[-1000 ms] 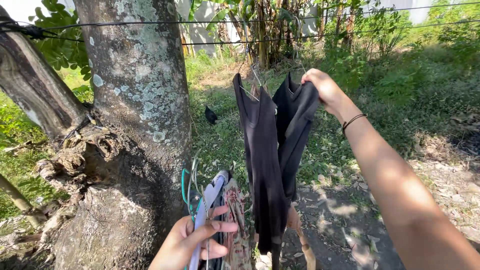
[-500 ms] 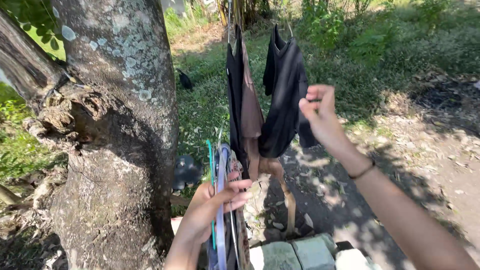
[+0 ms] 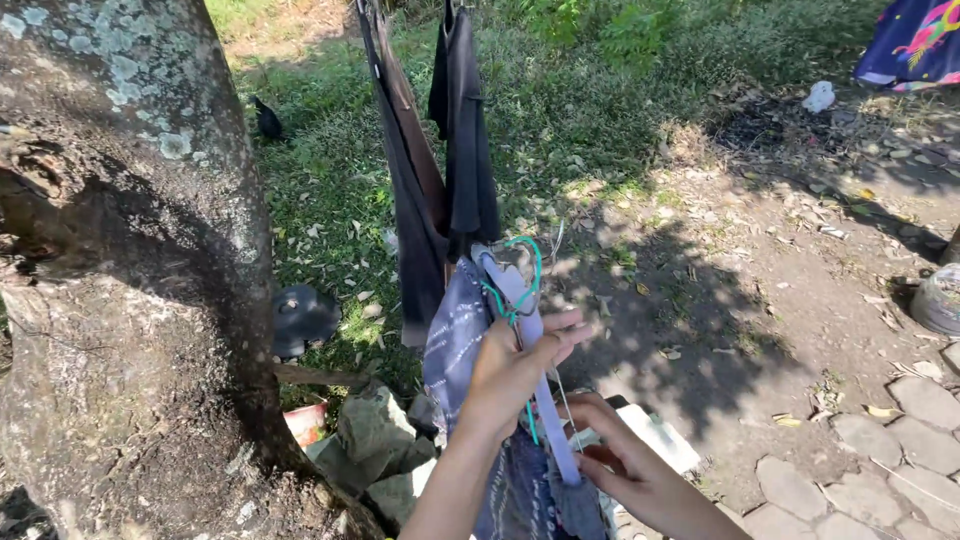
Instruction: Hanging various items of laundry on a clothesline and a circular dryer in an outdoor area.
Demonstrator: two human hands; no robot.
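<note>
Hangers [image 3: 525,300] bunch in the left hand [image 3: 510,375], closed around them; right hand [image 3: 625,465], loosely curled, should separate one garment [image 3: 455,340] cleanly.

We are seeing no labels, signs or screens here. What may be a flattened red-and-white package [image 3: 306,424] is lying at the tree's foot, just beside grey stones, and a crumpled white wrapper or bag [image 3: 819,96] is sitting on the grass far right.
</note>
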